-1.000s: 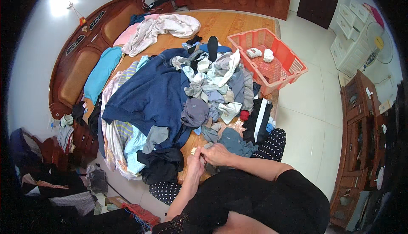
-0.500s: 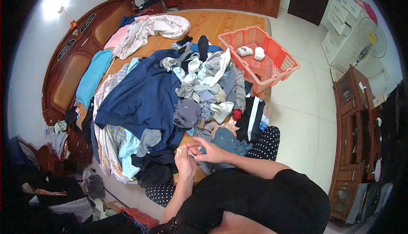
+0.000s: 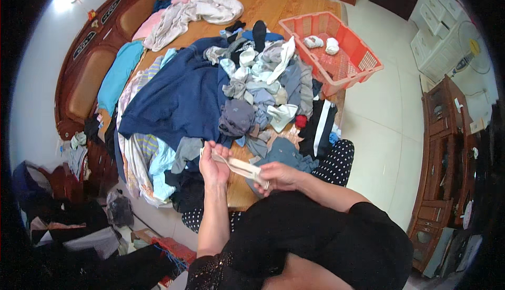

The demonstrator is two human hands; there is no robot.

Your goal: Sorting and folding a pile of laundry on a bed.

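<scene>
A narrow cream fabric loop (image 3: 243,168) is stretched between my two hands, with a long gap between its edges; it resembles the opening of a low-cut sock. My left hand (image 3: 214,165), palm turned up, has its fingers curled at the loop's upper left end. The other end is pinched in my right hand (image 3: 279,176). Just beyond my hands lie a dark grey bundled cloth (image 3: 236,118) and a slate-blue garment (image 3: 286,154). Farther off is a heap of grey and white socks (image 3: 265,85).
A large navy garment (image 3: 176,100) spreads over the bed (image 3: 268,7) to the left. At the right edge stands an orange plastic basket (image 3: 336,82) holding two rolled white bundles (image 3: 331,46). Black trousers with a white stripe (image 3: 317,132) lie near my polka-dot knee.
My hands have moved apart, drawing the cream loop out between them. Before, they were close together with it bunched small at my left hand. The whole view has shifted slightly.
</scene>
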